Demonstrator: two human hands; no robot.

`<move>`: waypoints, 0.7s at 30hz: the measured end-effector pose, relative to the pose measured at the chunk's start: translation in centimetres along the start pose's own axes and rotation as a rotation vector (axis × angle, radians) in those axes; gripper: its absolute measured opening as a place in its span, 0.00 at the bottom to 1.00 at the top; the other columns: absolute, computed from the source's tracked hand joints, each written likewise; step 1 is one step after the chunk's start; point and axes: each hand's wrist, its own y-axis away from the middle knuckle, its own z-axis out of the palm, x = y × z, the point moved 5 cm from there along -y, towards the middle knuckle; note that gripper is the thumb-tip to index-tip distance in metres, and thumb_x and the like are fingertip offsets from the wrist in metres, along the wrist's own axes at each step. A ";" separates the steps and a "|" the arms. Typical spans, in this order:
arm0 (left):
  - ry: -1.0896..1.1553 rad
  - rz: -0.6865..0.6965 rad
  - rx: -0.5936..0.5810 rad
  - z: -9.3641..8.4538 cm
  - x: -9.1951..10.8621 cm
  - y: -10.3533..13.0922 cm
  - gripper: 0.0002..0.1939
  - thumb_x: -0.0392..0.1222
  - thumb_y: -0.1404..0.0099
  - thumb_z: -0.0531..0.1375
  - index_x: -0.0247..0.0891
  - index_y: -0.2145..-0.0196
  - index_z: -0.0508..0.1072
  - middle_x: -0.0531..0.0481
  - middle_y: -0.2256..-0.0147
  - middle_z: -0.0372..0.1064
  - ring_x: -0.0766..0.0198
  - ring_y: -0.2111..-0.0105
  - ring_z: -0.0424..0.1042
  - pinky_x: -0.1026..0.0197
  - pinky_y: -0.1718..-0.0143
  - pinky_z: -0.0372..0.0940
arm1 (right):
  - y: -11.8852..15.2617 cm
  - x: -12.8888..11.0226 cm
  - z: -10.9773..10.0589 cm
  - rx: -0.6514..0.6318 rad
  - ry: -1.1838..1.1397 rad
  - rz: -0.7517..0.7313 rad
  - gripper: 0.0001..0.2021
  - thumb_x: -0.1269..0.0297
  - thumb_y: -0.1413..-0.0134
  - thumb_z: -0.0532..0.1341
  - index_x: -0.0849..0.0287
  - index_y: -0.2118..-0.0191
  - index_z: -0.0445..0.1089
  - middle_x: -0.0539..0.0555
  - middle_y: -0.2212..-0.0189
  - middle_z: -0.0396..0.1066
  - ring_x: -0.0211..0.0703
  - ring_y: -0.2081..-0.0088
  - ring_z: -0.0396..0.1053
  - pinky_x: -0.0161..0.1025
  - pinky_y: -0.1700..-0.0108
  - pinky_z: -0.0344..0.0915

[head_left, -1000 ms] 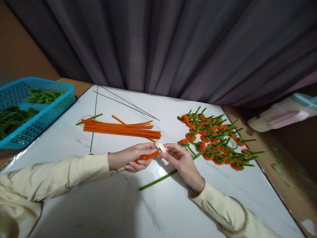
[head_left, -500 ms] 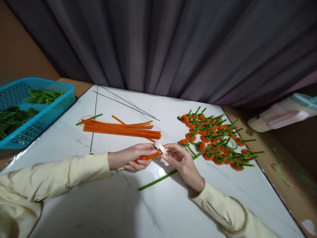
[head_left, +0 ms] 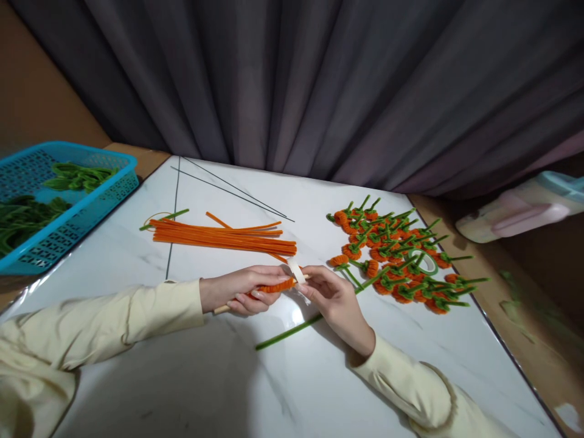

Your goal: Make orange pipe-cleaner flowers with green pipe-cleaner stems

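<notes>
My left hand (head_left: 250, 291) is closed round a thin wooden stick (head_left: 222, 309) that has an orange pipe cleaner (head_left: 277, 286) coiled tightly along it. At the coil's right end a white band (head_left: 295, 269), which looks like a strip of tape or paper, stands up in a loop. My right hand (head_left: 335, 301) pinches at the stick's right end, its fingertips touching the band; a crumpled clear bit hangs below them. Under my right hand a long green pipe cleaner (head_left: 287, 332) lies across the white marbled table (head_left: 182, 377).
A bundle of orange pipe cleaners (head_left: 223, 236) lies beyond my left hand, with thin dark wires (head_left: 232, 191) behind. Many small orange pumpkins with green stems (head_left: 387, 249) and a tape roll (head_left: 423, 262) sit right. A blue basket (head_left: 100, 182) stands left, a bottle (head_left: 511, 213) right.
The white band has tipped from a rounder loop to a narrower, more upright strip. My right hand has shifted very slightly left; my left hand has barely moved.
</notes>
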 end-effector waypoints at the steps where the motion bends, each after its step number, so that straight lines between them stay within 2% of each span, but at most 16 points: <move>1: 0.005 -0.002 -0.005 0.0 0.0 0.0 0.10 0.46 0.33 0.50 0.42 0.56 0.62 0.61 0.82 0.47 0.77 0.91 0.36 0.77 0.96 0.40 | 0.0 -0.1 0.0 0.000 0.006 -0.005 0.09 0.61 0.54 0.65 0.55 0.65 0.71 0.52 0.66 0.73 0.40 0.66 0.70 0.38 0.61 0.68; 13: 0.026 0.004 -0.017 -0.1 0.0 0.1 0.08 0.47 0.33 0.51 0.41 0.60 0.63 0.61 0.82 0.48 0.77 0.91 0.36 0.77 0.96 0.39 | 0.0 -0.2 0.1 0.023 0.064 -0.023 0.09 0.60 0.53 0.65 0.55 0.65 0.71 0.52 0.67 0.74 0.42 0.67 0.70 0.39 0.61 0.69; 21: 0.126 -0.056 -0.055 -0.7 -0.4 -0.3 0.09 0.47 0.36 0.54 0.39 0.65 0.61 0.61 0.83 0.49 0.77 0.91 0.34 0.75 0.98 0.41 | 0.2 -0.2 -0.2 0.024 0.080 -0.022 0.09 0.61 0.54 0.65 0.55 0.64 0.72 0.52 0.66 0.74 0.40 0.67 0.71 0.37 0.61 0.69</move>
